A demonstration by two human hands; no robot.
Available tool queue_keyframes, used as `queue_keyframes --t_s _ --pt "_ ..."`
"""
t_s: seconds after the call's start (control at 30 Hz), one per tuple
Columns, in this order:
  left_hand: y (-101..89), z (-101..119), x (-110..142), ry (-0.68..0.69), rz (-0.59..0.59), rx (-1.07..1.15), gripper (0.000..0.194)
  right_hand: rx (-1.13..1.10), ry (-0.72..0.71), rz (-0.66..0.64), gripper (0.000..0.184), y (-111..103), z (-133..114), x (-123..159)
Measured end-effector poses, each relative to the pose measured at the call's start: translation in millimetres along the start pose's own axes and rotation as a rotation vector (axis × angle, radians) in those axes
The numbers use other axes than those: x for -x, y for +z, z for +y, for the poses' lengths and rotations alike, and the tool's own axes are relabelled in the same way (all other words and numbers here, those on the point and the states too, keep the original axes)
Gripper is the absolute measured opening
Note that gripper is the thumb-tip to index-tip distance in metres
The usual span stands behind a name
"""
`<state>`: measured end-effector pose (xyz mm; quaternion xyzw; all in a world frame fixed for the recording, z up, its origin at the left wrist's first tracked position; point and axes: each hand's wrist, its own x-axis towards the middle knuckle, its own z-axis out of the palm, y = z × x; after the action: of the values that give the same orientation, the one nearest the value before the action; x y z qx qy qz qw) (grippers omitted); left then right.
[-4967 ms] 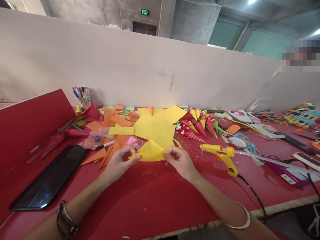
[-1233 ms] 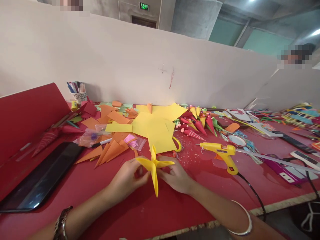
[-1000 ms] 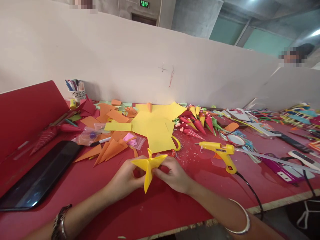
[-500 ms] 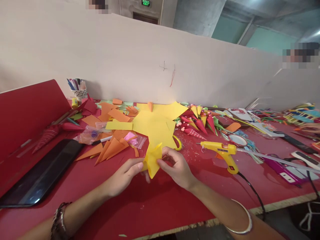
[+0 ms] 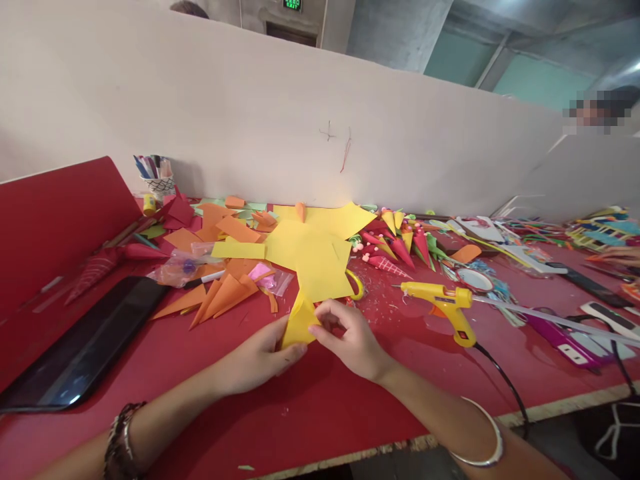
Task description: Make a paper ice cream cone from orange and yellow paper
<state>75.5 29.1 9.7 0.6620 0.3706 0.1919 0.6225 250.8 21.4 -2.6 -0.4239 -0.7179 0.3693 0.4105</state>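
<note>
Between my two hands is a folded piece of yellow paper [image 5: 301, 323], held just above the red table near its middle. My left hand [image 5: 267, 357] is closed on its lower left side, with the thumb lying across the bottom edge. The thumb and fingertips of my right hand [image 5: 347, 333] pinch its right edge. Behind it lie larger yellow paper sheets [image 5: 320, 257]. To the right of these shows the curved yellow handle [image 5: 357, 285] of something mostly hidden under the paper.
A yellow glue gun [image 5: 443, 301] with a black cord lies to the right. Orange paper pieces [image 5: 227, 297] and a black tablet-like slab [image 5: 85, 343] are on the left. Small red and yellow paper cones [image 5: 400, 250] sit behind. Another person's hand [image 5: 620, 255] shows at the far right.
The yellow paper has turned in my hands: its open, flared end faced up before, and now a narrow tip points up. My left thumb has moved across its lower edge.
</note>
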Motion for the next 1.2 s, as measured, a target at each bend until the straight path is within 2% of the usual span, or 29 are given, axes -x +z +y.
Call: queue_keyframes --t_s 0.2,0.37,0.5,0.6,0.63,0.7,0.8,1.0,1.2 --pt "1.2 -0.5 -2.1 0.027 0.009 -0.043 0.034 -0.044 0.072 -0.002 0.013 1.9 2.3 1.1" --pt "2.5 -0.4 -3.7 0.051 0.033 -0.001 0.035 -0.157 0.086 -0.055 0.012 1.8 -1.2 1.6" --pt "3.0 1.9 -2.8 -0.013 -0.003 -0.021 0.036 -0.302 0.160 -0.035 0.026 2.3 -0.1 0.3" --pt "2.2 3.4 -2.2 0.013 -0.003 -0.030 0.038 -0.368 0.239 -0.144 0.022 2.6 3.3 -1.2" --pt "1.9 3.6 -2.3 0.038 -0.004 -0.034 0.038 -0.364 0.252 -0.189 0.021 2.6 4.1 -1.4" --pt "1.4 3.0 -2.4 0.072 0.004 -0.034 0.038 -0.342 0.249 -0.250 0.031 2.5 4.7 -1.5" --pt "1.0 0.8 -2.4 0.062 0.045 -0.019 0.038 -0.308 0.228 -0.262 0.040 2.3 4.1 -0.9" --pt "-0.2 -1.2 -2.2 0.024 -0.055 0.052 0.041 -0.236 0.218 -0.277 0.035 1.6 5.2 -0.7" --pt "0.7 -3.0 -3.6 0.052 -0.027 0.036 0.043 -0.234 0.213 -0.295 0.033 0.7 4.9 0.4"
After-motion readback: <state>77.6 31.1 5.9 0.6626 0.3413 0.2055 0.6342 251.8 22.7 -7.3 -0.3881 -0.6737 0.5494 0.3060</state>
